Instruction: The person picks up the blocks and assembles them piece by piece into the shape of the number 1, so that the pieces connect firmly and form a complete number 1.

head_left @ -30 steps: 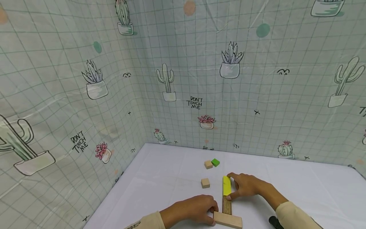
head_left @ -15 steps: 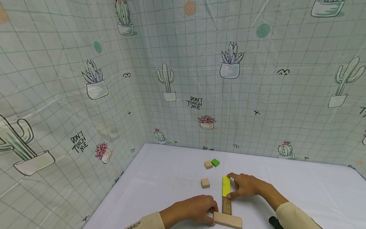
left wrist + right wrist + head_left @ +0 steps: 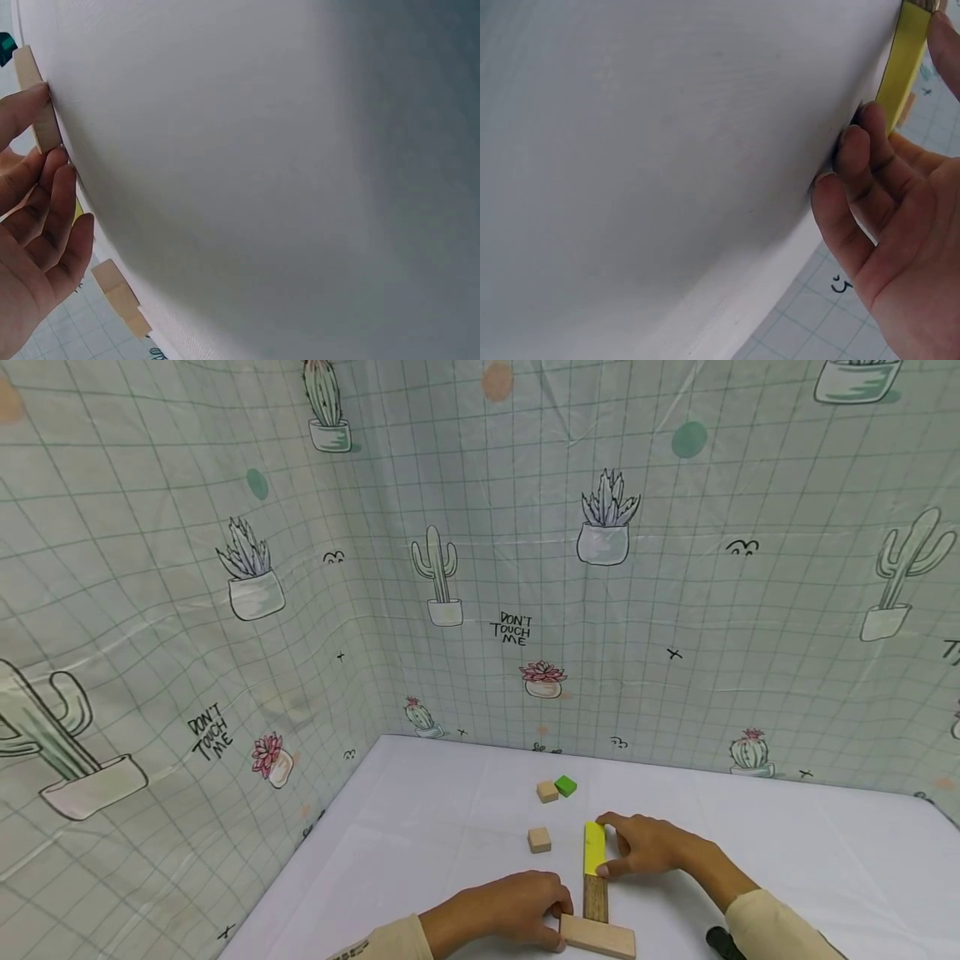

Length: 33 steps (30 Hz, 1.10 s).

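In the head view a yellow block (image 3: 595, 848) lies end to end with a dark brown wooden block (image 3: 596, 899). A pale wooden block (image 3: 597, 935) lies crosswise at the brown block's near end, making an upside-down T. My right hand (image 3: 647, 846) holds the yellow block, index finger at its far end and thumb by its near end. My left hand (image 3: 521, 906) pinches the left end of the pale block between thumb and fingers. The left wrist view shows this pale block (image 3: 37, 101) at the thumb; the right wrist view shows the yellow block (image 3: 904, 64) beside the fingers.
A small pale wooden cube (image 3: 539, 840) sits left of the yellow block. Farther back, another pale cube (image 3: 547, 791) stands by a green cube (image 3: 566, 786). A dark object (image 3: 722, 942) lies by the right sleeve. Cactus-print cloth surrounds the white table (image 3: 420, 810).
Over the last second the yellow block and my right thumb have shifted very slightly. My left hand and the pale block have stayed where they were.
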{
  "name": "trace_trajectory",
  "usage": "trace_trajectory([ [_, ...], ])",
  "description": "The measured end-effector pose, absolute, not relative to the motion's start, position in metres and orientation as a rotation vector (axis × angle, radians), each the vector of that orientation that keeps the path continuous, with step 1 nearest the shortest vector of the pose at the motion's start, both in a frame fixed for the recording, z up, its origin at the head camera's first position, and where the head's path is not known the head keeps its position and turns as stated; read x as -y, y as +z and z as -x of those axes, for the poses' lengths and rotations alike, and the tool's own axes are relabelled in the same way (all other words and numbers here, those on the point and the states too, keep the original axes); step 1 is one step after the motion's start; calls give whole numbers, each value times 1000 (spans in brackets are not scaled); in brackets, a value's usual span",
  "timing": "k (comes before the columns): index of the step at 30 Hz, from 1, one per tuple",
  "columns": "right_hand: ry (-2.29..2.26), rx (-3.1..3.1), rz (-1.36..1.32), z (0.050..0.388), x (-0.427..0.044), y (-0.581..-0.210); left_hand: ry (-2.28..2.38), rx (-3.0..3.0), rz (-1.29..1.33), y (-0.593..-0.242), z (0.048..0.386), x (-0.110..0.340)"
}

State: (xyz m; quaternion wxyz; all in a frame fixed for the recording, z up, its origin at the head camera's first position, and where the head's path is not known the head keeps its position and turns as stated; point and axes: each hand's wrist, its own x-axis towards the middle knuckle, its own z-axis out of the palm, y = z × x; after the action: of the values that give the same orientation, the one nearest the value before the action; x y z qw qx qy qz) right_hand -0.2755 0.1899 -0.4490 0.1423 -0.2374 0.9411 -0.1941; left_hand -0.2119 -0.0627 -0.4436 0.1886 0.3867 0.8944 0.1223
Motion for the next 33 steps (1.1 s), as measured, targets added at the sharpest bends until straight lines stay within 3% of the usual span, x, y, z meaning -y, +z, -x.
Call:
trace_trajectory([
  [33, -572, -2695, 705, 279, -193, -450, 345, -2520, -1121, -443, 212, 62],
])
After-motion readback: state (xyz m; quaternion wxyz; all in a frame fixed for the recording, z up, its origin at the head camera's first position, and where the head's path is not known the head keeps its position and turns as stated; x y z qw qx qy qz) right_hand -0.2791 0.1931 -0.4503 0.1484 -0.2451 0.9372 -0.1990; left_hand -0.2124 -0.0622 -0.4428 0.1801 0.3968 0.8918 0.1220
